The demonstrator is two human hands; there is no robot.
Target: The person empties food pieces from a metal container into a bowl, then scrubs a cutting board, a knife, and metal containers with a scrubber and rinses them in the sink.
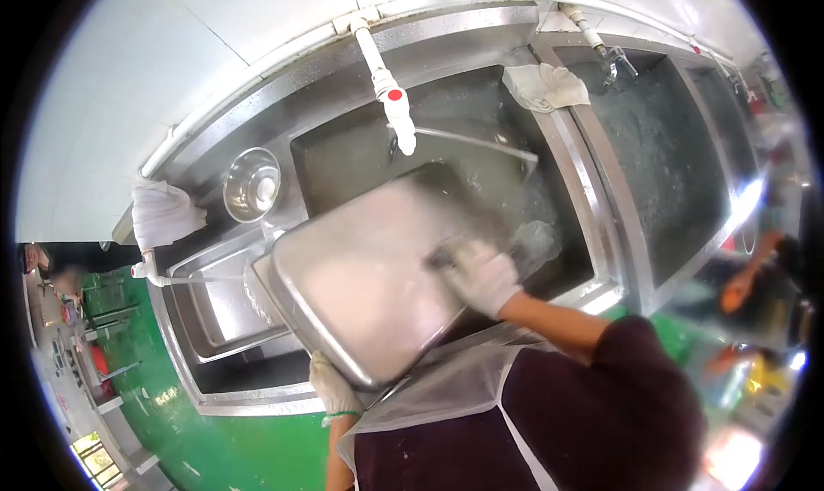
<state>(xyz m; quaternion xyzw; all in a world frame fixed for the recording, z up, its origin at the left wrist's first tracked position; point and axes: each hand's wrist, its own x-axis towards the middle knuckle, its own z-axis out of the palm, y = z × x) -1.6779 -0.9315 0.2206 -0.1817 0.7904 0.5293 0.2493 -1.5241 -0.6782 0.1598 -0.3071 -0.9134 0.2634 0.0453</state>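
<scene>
A large stainless steel pan (360, 272) is tilted over the sink's front edge, its broad flat face turned up. My left hand (333, 388), in a white glove, grips the pan's lower left rim; some of its fingers are hidden behind the metal. On the pan's right half lies my gloved right hand (481, 278), closed over a dark scrubbing pad (442, 256) that is partly hidden and smeared by motion. Behind the pan, the water-filled sink basin (343, 160) shows cloudy water.
Water runs from a tap (153, 272) into a rectangular steel tray (202, 319) at left. A steel bowl (251, 184) stands behind it. White cloths (163, 214) hang left and right. Another tap (399, 126) overhangs the basin. A further basin (652, 165) and another person's arm (747, 276) are at right.
</scene>
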